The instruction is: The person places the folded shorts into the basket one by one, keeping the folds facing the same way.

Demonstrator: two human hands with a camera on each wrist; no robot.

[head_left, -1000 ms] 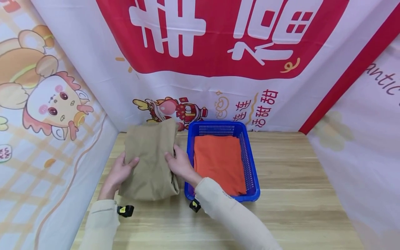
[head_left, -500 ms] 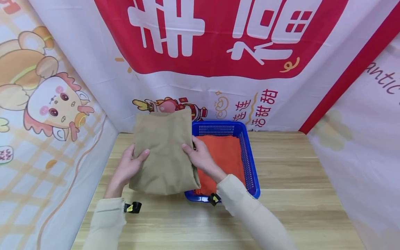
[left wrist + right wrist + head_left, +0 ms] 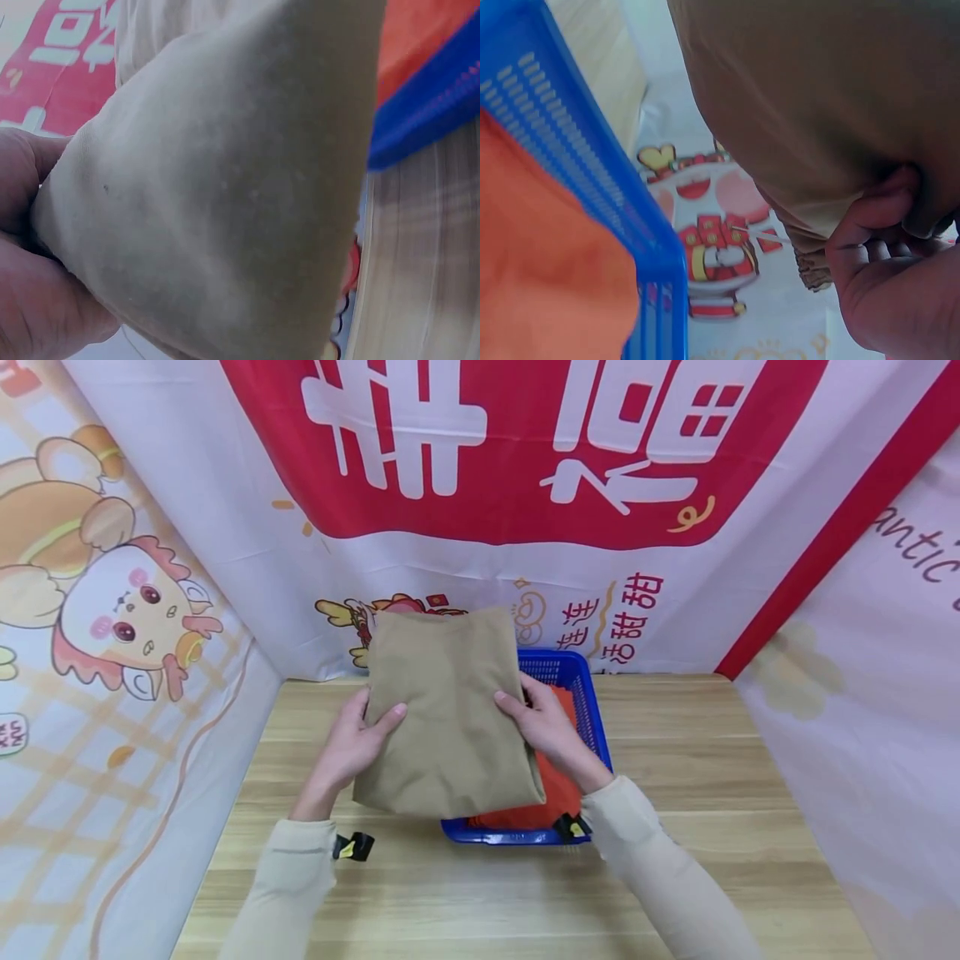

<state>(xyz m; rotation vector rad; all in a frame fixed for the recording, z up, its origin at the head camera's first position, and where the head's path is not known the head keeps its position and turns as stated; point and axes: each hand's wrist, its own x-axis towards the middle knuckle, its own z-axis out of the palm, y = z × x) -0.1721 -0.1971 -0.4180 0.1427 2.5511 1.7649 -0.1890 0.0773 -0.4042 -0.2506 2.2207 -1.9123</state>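
A folded khaki garment (image 3: 450,718) is held up between both hands, over the left part of a blue plastic basket (image 3: 592,710). My left hand (image 3: 351,739) grips its left edge, thumb on the front face and fingers behind. On the opposite edge my right hand (image 3: 551,722) pinches the cloth the same way; in the right wrist view the thumb of that hand (image 3: 892,262) digs into the fabric. Folded orange cloth (image 3: 558,785) lies in the basket, partly covered from sight by the khaki garment. An elastic-looking gathered edge (image 3: 814,268) shows on the garment.
The basket stands on a wood-grain table (image 3: 675,752) against the printed back curtain (image 3: 465,560). Another printed curtain (image 3: 150,710) closes off the left side, and a pale one (image 3: 840,693) the right. Bare tabletop extends right of the basket and in front of it.
Both hands have carried the khaki garment up and to the right, from the table left of the basket to above the basket's left part. The basket has stayed in place.
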